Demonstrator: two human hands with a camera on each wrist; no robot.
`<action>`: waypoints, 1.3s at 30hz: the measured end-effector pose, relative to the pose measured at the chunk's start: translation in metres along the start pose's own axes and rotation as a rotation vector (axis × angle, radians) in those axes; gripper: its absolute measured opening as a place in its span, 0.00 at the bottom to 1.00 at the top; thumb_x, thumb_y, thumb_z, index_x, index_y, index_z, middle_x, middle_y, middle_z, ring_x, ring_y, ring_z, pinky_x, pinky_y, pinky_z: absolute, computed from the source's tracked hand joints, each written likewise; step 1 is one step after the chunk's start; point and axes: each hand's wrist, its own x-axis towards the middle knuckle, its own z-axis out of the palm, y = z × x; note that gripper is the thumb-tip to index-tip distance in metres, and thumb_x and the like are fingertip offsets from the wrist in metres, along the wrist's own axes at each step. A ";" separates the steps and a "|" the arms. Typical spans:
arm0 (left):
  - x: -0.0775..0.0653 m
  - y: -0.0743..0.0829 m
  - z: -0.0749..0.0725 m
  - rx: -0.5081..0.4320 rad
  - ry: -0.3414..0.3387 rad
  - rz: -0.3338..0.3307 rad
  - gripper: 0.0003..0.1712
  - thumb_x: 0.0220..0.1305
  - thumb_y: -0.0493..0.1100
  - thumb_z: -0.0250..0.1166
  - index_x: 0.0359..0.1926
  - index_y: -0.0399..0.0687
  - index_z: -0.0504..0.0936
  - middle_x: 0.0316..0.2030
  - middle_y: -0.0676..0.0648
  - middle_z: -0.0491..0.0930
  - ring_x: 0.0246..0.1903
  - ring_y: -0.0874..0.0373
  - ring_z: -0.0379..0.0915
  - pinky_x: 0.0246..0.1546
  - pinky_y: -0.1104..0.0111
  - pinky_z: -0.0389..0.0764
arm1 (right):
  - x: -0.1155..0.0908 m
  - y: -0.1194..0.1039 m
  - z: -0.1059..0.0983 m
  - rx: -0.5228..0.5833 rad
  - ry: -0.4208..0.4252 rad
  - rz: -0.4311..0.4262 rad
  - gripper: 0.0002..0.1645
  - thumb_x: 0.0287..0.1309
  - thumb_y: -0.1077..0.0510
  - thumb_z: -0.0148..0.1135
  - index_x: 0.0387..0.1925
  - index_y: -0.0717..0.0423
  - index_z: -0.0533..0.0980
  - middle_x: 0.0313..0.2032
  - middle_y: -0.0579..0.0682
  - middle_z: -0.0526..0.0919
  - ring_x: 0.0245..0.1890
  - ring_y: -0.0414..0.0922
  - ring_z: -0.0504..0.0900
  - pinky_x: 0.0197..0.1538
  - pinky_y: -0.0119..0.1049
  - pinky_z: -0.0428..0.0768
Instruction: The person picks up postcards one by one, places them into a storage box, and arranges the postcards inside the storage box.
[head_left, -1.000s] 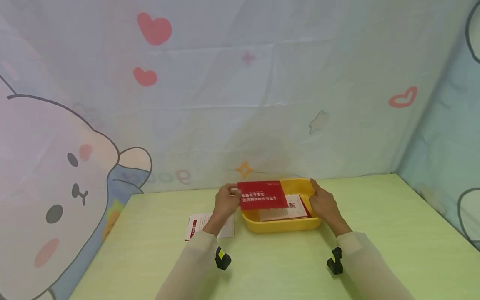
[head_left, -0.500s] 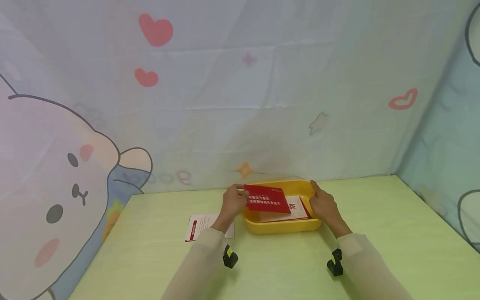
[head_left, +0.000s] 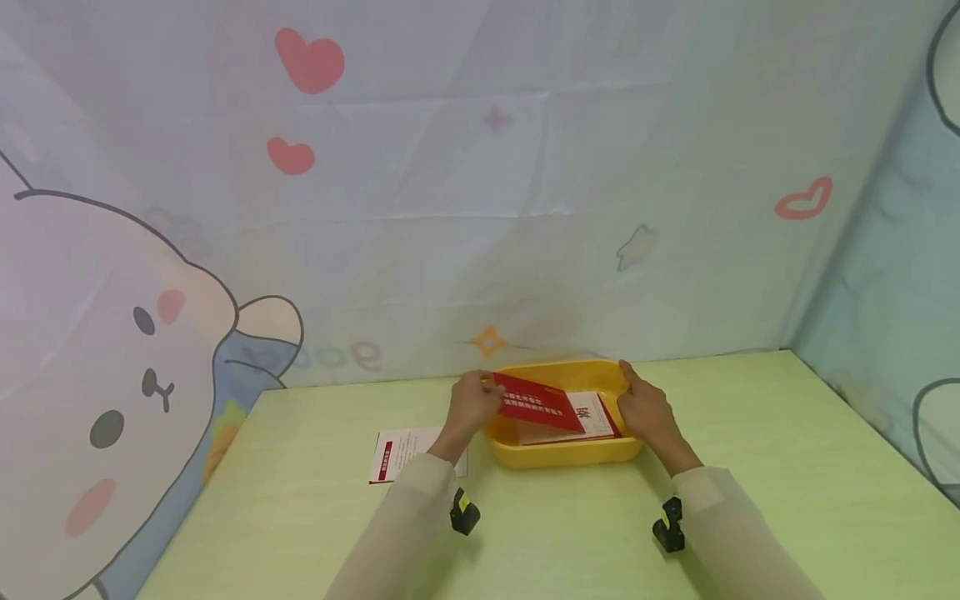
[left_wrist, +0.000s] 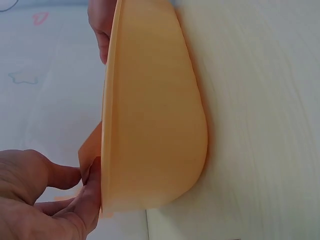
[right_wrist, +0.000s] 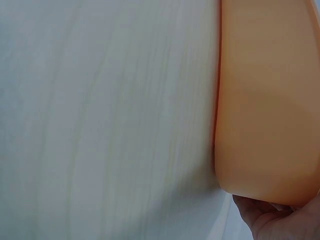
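Being pinched btwn thumb & fingers (left_wrist: 90, 195) of the L hand (head_left: 472, 404) is a red card (head_left: 538, 403) w/ white writing. It's held by its left edge, tilted, at the left part of a yellow tub (head_left: 566, 456), w/ its lower right corner over a white card (head_left: 597, 412). That white card is contained in the tub, partly hidden by the red one; a red edge is seen along its right side. The L fingers are closed on the red card; whether the tub rim is also touched can't be told.

The tub's right end is gripped by the R hand (head_left: 651, 410), its fingers curled at the rim; how far they're wrapped can't be fully seen. The tub is set on a pale green surface (head_left: 285, 500). A white leaflet (head_left: 405, 450) w/ a red strip is laid left of the tub, partly covered by the L arm. Behind, a cloth backdrop (head_left: 450, 250) is hung.
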 end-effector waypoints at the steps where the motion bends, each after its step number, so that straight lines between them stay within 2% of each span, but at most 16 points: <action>1: 0.000 0.000 0.000 0.011 0.001 0.010 0.24 0.69 0.39 0.60 0.62 0.29 0.74 0.46 0.31 0.85 0.32 0.53 0.85 0.27 0.71 0.81 | 0.000 0.000 0.000 -0.001 0.000 0.001 0.37 0.65 0.61 0.33 0.76 0.64 0.50 0.68 0.71 0.65 0.59 0.65 0.75 0.56 0.59 0.78; 4: 0.003 0.000 0.001 0.044 -0.008 0.039 0.18 0.68 0.37 0.60 0.53 0.28 0.79 0.34 0.33 0.86 0.20 0.60 0.74 0.19 0.75 0.70 | -0.001 -0.001 0.000 -0.001 0.001 0.003 0.37 0.66 0.61 0.33 0.76 0.64 0.50 0.69 0.71 0.64 0.63 0.67 0.72 0.58 0.60 0.77; 6: 0.004 0.000 0.003 0.058 -0.009 0.052 0.16 0.67 0.35 0.59 0.50 0.28 0.80 0.30 0.34 0.85 0.18 0.62 0.70 0.17 0.76 0.68 | -0.001 0.000 -0.001 -0.003 0.003 0.003 0.37 0.66 0.61 0.33 0.76 0.64 0.50 0.69 0.71 0.64 0.64 0.68 0.71 0.59 0.60 0.76; 8: 0.004 0.001 0.005 0.069 -0.016 0.047 0.15 0.67 0.35 0.59 0.50 0.29 0.81 0.32 0.34 0.86 0.20 0.61 0.73 0.18 0.75 0.69 | -0.001 0.000 -0.001 -0.007 0.005 0.003 0.37 0.66 0.61 0.33 0.76 0.64 0.50 0.68 0.71 0.65 0.63 0.68 0.72 0.59 0.60 0.76; 11: 0.005 0.002 0.007 0.080 -0.018 0.039 0.21 0.66 0.35 0.60 0.58 0.29 0.77 0.41 0.34 0.87 0.27 0.57 0.81 0.21 0.74 0.76 | -0.001 0.000 -0.002 -0.007 0.003 0.003 0.37 0.65 0.61 0.33 0.75 0.65 0.50 0.67 0.72 0.66 0.60 0.67 0.74 0.57 0.60 0.77; 13: 0.005 0.003 0.010 0.080 -0.026 0.038 0.22 0.65 0.35 0.60 0.59 0.28 0.77 0.36 0.36 0.87 0.25 0.57 0.79 0.20 0.74 0.74 | -0.001 -0.001 -0.002 -0.003 0.003 0.004 0.37 0.65 0.61 0.33 0.75 0.65 0.50 0.67 0.72 0.66 0.56 0.65 0.76 0.55 0.58 0.79; 16: 0.007 0.000 0.014 0.094 -0.024 0.070 0.15 0.63 0.34 0.62 0.46 0.25 0.81 0.20 0.46 0.77 0.16 0.61 0.65 0.15 0.75 0.64 | -0.002 0.000 -0.002 0.008 0.002 0.007 0.37 0.65 0.61 0.33 0.76 0.64 0.50 0.68 0.72 0.65 0.53 0.62 0.76 0.51 0.56 0.80; 18: 0.007 -0.002 0.018 0.097 -0.024 0.088 0.08 0.63 0.34 0.62 0.35 0.28 0.81 0.15 0.51 0.68 0.13 0.62 0.58 0.13 0.74 0.58 | -0.002 0.000 -0.002 0.008 0.007 0.004 0.37 0.65 0.61 0.34 0.75 0.64 0.51 0.68 0.72 0.65 0.53 0.62 0.76 0.50 0.56 0.80; 19: 0.007 -0.003 0.019 0.103 -0.018 0.099 0.07 0.62 0.34 0.63 0.30 0.31 0.80 0.14 0.51 0.68 0.13 0.63 0.58 0.13 0.74 0.59 | -0.002 0.000 -0.002 0.010 0.007 0.003 0.37 0.65 0.61 0.34 0.75 0.64 0.51 0.68 0.72 0.65 0.52 0.62 0.76 0.48 0.55 0.80; 21: 0.007 -0.003 0.021 0.117 -0.008 0.115 0.08 0.61 0.34 0.63 0.27 0.33 0.80 0.16 0.48 0.76 0.15 0.61 0.65 0.14 0.74 0.64 | -0.003 -0.001 -0.002 0.014 0.006 0.004 0.37 0.65 0.61 0.34 0.76 0.64 0.51 0.68 0.72 0.65 0.50 0.61 0.76 0.45 0.53 0.81; 24: 0.006 -0.003 0.024 0.132 0.005 0.124 0.06 0.60 0.33 0.64 0.34 0.33 0.84 0.31 0.39 0.87 0.28 0.52 0.81 0.25 0.68 0.81 | -0.003 -0.002 -0.002 0.019 0.010 0.001 0.37 0.65 0.61 0.34 0.75 0.64 0.51 0.68 0.72 0.66 0.47 0.59 0.76 0.39 0.48 0.79; 26: 0.005 -0.003 0.025 0.151 0.004 0.121 0.10 0.59 0.34 0.64 0.41 0.32 0.84 0.40 0.36 0.87 0.37 0.46 0.84 0.35 0.62 0.85 | -0.003 -0.002 -0.001 0.027 0.013 0.002 0.37 0.65 0.61 0.34 0.75 0.64 0.52 0.68 0.71 0.65 0.44 0.58 0.75 0.33 0.43 0.76; 28: 0.004 -0.002 0.027 0.164 0.001 0.116 0.12 0.59 0.34 0.64 0.44 0.32 0.83 0.43 0.36 0.87 0.42 0.43 0.84 0.40 0.59 0.86 | -0.004 -0.002 -0.001 0.031 0.015 0.001 0.37 0.65 0.61 0.33 0.75 0.64 0.52 0.68 0.71 0.65 0.41 0.57 0.75 0.29 0.39 0.72; 30: 0.003 -0.002 0.028 0.178 0.000 0.116 0.13 0.59 0.34 0.64 0.44 0.33 0.83 0.43 0.36 0.86 0.41 0.44 0.84 0.40 0.59 0.86 | -0.003 -0.003 -0.001 0.037 0.013 -0.001 0.37 0.65 0.61 0.33 0.76 0.64 0.52 0.69 0.71 0.64 0.39 0.56 0.74 0.26 0.37 0.68; 34: 0.002 -0.002 0.027 0.198 0.009 0.128 0.11 0.56 0.33 0.65 0.41 0.33 0.84 0.39 0.38 0.87 0.37 0.46 0.83 0.35 0.61 0.85 | -0.003 -0.003 0.000 0.042 0.010 -0.004 0.37 0.65 0.61 0.33 0.75 0.64 0.52 0.68 0.71 0.65 0.38 0.56 0.74 0.26 0.36 0.67; 39: 0.002 -0.002 0.028 0.174 -0.008 0.140 0.12 0.51 0.30 0.64 0.39 0.31 0.84 0.35 0.38 0.86 0.30 0.50 0.80 0.27 0.65 0.81 | -0.003 -0.003 0.002 0.057 0.002 -0.002 0.37 0.65 0.61 0.34 0.76 0.64 0.51 0.68 0.72 0.65 0.32 0.53 0.72 0.23 0.35 0.65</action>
